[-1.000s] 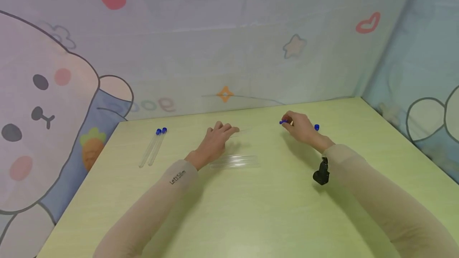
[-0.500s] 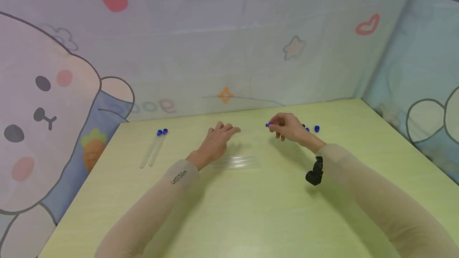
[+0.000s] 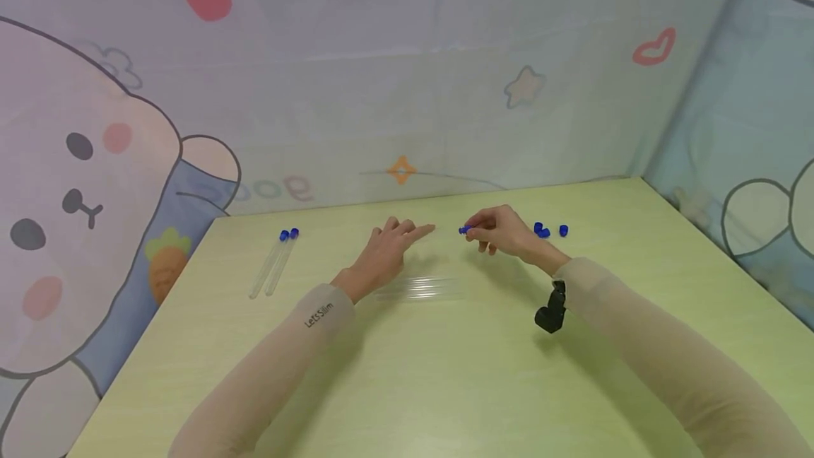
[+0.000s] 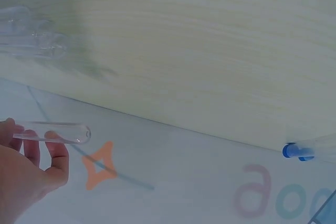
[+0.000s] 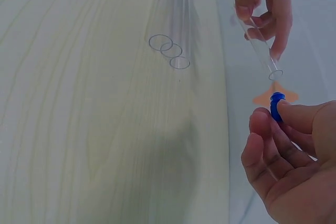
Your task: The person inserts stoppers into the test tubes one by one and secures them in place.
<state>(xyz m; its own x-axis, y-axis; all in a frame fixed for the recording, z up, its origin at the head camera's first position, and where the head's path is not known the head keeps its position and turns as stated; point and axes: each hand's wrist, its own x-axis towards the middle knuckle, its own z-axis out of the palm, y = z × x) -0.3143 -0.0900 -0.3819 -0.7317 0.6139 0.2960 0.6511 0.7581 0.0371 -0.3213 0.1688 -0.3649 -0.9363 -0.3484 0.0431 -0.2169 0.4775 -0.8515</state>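
My left hand [image 3: 381, 256] grips a clear test tube [image 5: 261, 45] with thumb and fingers, raised above the far part of the table. The tube's open rim points toward my right hand [image 3: 505, 233]. Between thumb and index finger, that hand pinches a small blue cap [image 5: 276, 107]. A short gap separates cap and tube rim in the right wrist view. Below the hands, several uncapped test tubes [image 3: 420, 288] lie side by side on the table. In the head view the held tube is barely visible.
Two test tubes with blue caps [image 3: 263, 271] lie at the table's left side. Three loose blue caps [image 3: 563, 230] sit beyond the right wrist. A printed cloth backdrop [image 3: 331, 90] rises along the table's far edge. A black device [image 3: 552, 309] hangs from the right wrist.
My right hand has moved left with the blue cap, closer to the held tube. The loose caps behind it have come into fuller view. My left hand has stayed nearly still.
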